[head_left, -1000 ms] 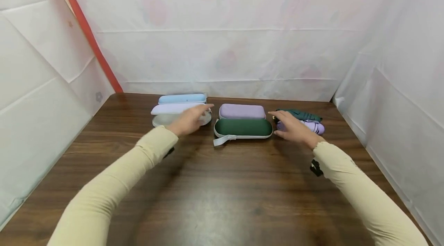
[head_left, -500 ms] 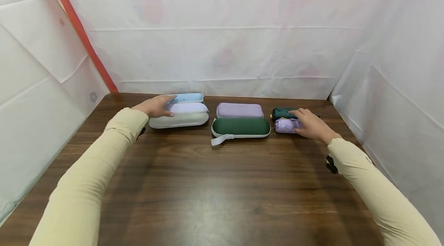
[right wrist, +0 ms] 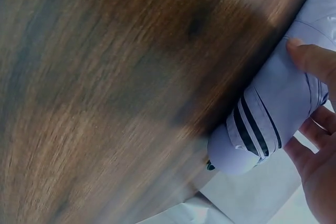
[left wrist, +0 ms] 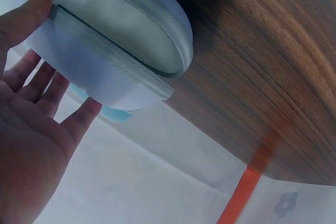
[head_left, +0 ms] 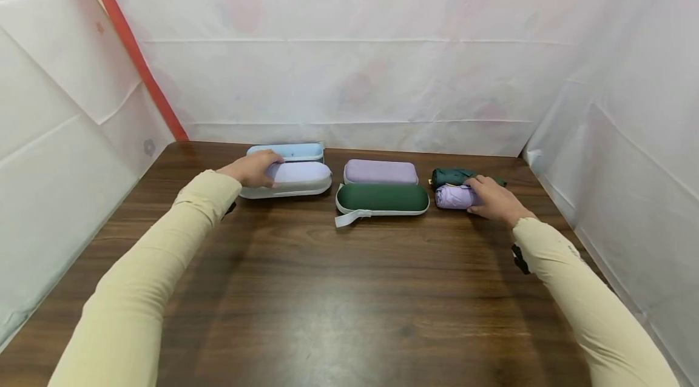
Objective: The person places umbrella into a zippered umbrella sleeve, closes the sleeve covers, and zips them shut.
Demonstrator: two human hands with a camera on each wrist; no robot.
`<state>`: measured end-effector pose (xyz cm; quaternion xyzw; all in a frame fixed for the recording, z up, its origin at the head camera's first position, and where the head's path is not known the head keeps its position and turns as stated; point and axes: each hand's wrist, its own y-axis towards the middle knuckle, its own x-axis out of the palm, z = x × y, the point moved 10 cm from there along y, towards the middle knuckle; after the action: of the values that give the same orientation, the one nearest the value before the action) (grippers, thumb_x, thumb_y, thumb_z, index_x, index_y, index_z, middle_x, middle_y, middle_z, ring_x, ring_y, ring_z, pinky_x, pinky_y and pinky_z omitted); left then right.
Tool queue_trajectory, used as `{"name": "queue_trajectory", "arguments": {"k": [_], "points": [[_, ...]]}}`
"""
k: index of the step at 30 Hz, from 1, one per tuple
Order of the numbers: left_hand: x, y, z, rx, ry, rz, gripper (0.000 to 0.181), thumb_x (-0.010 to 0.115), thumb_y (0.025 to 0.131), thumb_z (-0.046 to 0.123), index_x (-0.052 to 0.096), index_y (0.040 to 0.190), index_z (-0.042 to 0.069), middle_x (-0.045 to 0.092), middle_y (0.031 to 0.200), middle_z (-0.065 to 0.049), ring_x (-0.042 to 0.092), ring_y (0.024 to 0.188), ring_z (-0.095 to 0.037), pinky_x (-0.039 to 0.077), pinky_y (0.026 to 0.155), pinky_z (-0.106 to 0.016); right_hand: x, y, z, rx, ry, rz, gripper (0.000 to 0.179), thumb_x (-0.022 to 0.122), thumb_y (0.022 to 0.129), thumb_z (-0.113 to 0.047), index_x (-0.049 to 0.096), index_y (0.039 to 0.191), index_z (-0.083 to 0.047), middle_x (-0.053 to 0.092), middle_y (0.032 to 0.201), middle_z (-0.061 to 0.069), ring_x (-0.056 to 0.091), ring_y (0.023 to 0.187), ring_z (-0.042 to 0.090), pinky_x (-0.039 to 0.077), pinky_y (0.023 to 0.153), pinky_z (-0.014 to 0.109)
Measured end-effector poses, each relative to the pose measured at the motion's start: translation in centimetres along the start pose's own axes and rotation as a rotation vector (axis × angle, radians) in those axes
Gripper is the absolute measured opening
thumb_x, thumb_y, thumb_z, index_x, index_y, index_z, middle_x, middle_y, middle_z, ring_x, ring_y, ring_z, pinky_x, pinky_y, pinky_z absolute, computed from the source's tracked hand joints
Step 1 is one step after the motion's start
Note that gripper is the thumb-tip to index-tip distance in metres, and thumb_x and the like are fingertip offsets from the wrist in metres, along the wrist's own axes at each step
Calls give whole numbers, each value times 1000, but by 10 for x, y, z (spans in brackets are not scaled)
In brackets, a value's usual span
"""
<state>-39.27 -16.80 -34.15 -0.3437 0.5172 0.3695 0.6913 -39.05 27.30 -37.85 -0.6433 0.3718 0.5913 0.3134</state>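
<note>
My left hand (head_left: 248, 168) holds the left end of a pale lavender zip case (head_left: 301, 173). In the left wrist view, its thumb lies at the zipped rim and the fingers spread along the outer shell. That case (left wrist: 68, 64) is unzipped, its grey lining showing between the zip edges. On the right, my right hand (head_left: 496, 200) grips a folded lavender umbrella (head_left: 453, 196) lying on the table. The right wrist view shows the thumb on one side of the umbrella (right wrist: 281, 95), with dark stripes near its rounded end, and fingers on the other. My palm hides part of it.
Behind the held case lies a light blue case (head_left: 295, 151). A purple case (head_left: 380, 171) and a dark green case (head_left: 382, 198) with a white strap sit mid-table. A dark green folded umbrella (head_left: 450, 177) lies behind the lavender one. White cloth hangs around the wooden table (head_left: 327, 290).
My left hand has moved left from above the case's right end to its left end and taken hold. My right hand has shifted right and now grips the lavender umbrella.
</note>
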Motion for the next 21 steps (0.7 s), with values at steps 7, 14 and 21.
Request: {"name": "queue_trajectory", "arguments": {"k": [7,14,21], "points": [[3,4,-3,-30,-52,-1,56,76,79,9,49,124,-9,54,122,-26,51,112,-39,40,92,-51,-2,-3,-2,-22,-3,38,55,76,79,-5,50,124,12,54,116,29,51,109,44,40,90,55],[0,0,-8,-44,-58,16,50,77,76,10,54,118,-6,58,115,-21,54,104,-34,41,89,-49,7,0,-6,-26,8,30,56,74,81,-3,46,126,14,52,118,31,48,112,45,38,94,55],[-3,-8,-19,-60,-87,26,48,75,79,14,55,119,-5,58,115,-19,53,99,-31,42,86,-48,8,11,-8,-4,-4,24,56,73,82,-4,45,128,13,51,121,31,47,115,45,36,96,55]]}}
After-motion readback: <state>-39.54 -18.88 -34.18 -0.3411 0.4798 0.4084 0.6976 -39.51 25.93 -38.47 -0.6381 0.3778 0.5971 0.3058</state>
